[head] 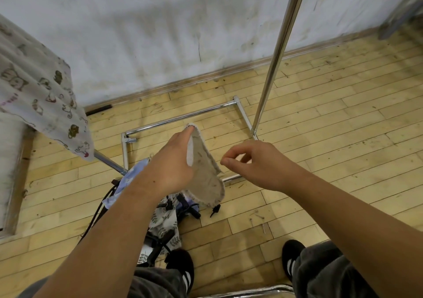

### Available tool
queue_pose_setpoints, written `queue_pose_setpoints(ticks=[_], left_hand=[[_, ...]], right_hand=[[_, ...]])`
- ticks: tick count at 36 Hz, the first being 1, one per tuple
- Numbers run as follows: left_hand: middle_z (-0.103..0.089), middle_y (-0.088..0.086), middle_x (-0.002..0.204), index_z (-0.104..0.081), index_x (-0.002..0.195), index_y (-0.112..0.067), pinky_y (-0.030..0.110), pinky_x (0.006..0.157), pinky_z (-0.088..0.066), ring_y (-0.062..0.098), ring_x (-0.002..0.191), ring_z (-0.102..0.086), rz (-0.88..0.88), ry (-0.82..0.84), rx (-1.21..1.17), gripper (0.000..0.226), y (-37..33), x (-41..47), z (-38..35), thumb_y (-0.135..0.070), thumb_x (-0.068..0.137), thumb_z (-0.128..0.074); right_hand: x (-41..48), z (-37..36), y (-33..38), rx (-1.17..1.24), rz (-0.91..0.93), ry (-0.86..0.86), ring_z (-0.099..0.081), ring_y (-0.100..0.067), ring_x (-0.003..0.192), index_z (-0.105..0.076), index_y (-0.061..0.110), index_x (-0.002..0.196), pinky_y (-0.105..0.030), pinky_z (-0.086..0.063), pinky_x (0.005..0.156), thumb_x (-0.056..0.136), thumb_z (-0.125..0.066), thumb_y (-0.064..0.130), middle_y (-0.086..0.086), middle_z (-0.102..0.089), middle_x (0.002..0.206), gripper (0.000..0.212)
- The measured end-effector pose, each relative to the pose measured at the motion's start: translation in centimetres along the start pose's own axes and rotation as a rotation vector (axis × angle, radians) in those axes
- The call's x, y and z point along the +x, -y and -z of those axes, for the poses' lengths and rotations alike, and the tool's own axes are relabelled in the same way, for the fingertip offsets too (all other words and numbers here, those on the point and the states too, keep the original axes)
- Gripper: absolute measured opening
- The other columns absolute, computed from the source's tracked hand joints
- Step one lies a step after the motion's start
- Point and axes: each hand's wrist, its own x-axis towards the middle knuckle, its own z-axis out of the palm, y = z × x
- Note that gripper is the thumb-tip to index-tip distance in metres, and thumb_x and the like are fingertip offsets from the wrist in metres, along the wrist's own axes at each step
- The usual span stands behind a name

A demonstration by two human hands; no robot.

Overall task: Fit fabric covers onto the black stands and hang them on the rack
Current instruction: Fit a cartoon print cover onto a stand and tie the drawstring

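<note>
The left hand (171, 165) holds a beige fabric cover (207, 174) above the wooden floor (332, 137), in the middle of the view. Its fingers are tucked behind the cover's frayed upper edge and the cloth droops toward the near side. The right hand (256, 162) hangs just right of the cover, apart from it. Its fingers are curled, thumb and forefinger tips close together, with nothing visible between them.

Below the left forearm lies a heap of patterned covers and black stands (163, 226). The chrome rack (277, 52) stands beyond, with its base frame on the floor and its upright pole at the right. At the far left hangs a bear-printed cloth (41, 87); its pink lettering is too blurred to read. The black shoes (183, 268) bear white stripes but no legible name.
</note>
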Motion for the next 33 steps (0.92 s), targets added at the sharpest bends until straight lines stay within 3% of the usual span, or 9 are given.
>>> queue_pose_setpoints(ticks=[3,7,9,12,17,19,22,30,33], left_hand=[[-0.018,-0.004,0.168,-0.002,0.163,-0.035,0.019,0.070,-0.040,0.021,0.125,-0.053,-0.018,0.009,-0.022,0.099,-0.3,-0.2,0.1,-0.008,0.091,-0.065],[-0.027,-0.007,0.164,-0.006,0.162,-0.038,0.019,0.071,-0.042,0.018,0.125,-0.051,-0.102,0.047,-0.087,0.100,-1.3,-0.4,0.1,-0.011,0.089,-0.068],[-0.030,-0.009,0.162,-0.008,0.162,-0.041,0.018,0.070,-0.043,0.014,0.117,-0.056,-0.134,0.060,-0.124,0.100,-1.7,-0.6,0.1,-0.011,0.088,-0.069],[-0.035,-0.011,0.159,-0.009,0.161,-0.044,0.011,0.053,-0.039,0.000,0.080,-0.059,-0.136,0.074,-0.153,0.099,-2.2,-0.9,0.2,-0.009,0.088,-0.066],[-0.038,-0.006,0.157,-0.011,0.160,-0.045,0.010,0.045,-0.038,-0.006,0.061,-0.058,-0.104,0.064,-0.168,0.098,-1.9,-1.0,0.4,-0.005,0.087,-0.063],[-0.034,-0.007,0.160,-0.011,0.160,-0.045,0.009,0.044,-0.038,-0.003,0.078,-0.066,-0.109,0.064,-0.161,0.098,-1.8,-1.1,0.5,-0.003,0.088,-0.062],[-0.027,-0.009,0.164,-0.010,0.161,-0.043,0.008,0.049,-0.041,0.030,0.116,-0.061,-0.112,0.056,-0.108,0.097,-1.6,-1.2,0.3,-0.003,0.089,-0.061],[-0.010,-0.013,0.169,-0.003,0.161,-0.043,0.021,0.068,-0.054,0.015,0.105,-0.060,-0.053,0.117,0.005,0.106,0.0,-0.6,-0.3,-0.002,0.085,-0.065],[-0.011,-0.011,0.168,-0.005,0.161,-0.044,0.016,0.060,-0.047,0.010,0.106,-0.057,-0.061,0.119,0.043,0.105,0.5,-0.4,-0.6,-0.002,0.086,-0.066]], right_hand=[[0.0,-0.4,0.5,0.003,0.071,-0.002,-0.057,-0.005,0.119,-0.073,0.046,0.114,-0.032,-0.048,0.103,0.100,-0.056,0.050,0.014,-0.060,0.130,0.022],[-0.3,-0.9,0.5,-0.107,0.026,0.088,-0.028,-0.011,0.150,-0.064,0.051,0.132,-0.036,-0.031,0.115,0.104,-0.047,0.053,0.002,-0.037,0.160,0.033],[-0.4,-1.1,0.2,-0.146,0.008,0.091,-0.036,-0.010,0.145,-0.063,0.046,0.135,-0.030,-0.033,0.111,0.106,-0.047,0.046,0.000,-0.047,0.154,0.033],[-0.2,-0.8,-0.3,-0.168,-0.063,0.044,-0.064,-0.011,0.110,-0.062,0.040,0.139,-0.025,-0.054,0.096,0.105,-0.055,0.027,0.004,-0.060,0.143,0.037],[0.0,-0.4,-0.9,-0.303,-0.164,0.066,-0.064,-0.021,0.102,-0.040,0.041,0.154,-0.026,-0.058,0.079,0.092,-0.064,0.011,-0.004,-0.060,0.139,0.073],[0.1,-0.4,-1.1,-0.335,-0.179,0.061,-0.059,-0.019,0.092,-0.032,0.039,0.157,-0.027,-0.056,0.072,0.089,-0.066,0.007,-0.007,-0.062,0.133,0.083],[0.3,-0.3,-1.5,-0.355,-0.196,0.054,-0.055,-0.019,0.092,-0.021,0.037,0.162,-0.027,-0.055,0.071,0.086,-0.072,0.006,-0.009,-0.060,0.129,0.096],[0.6,-0.2,-2.4,-0.345,-0.220,0.063,-0.059,-0.022,0.093,-0.008,0.033,0.162,-0.029,-0.054,0.069,0.076,-0.085,0.014,-0.004,-0.057,0.109,0.117],[0.7,-0.1,-3.0,-0.342,-0.244,0.070,-0.060,-0.021,0.092,-0.004,0.038,0.162,-0.027,-0.052,0.062,0.076,-0.085,0.015,-0.004,-0.056,0.109,0.121]])
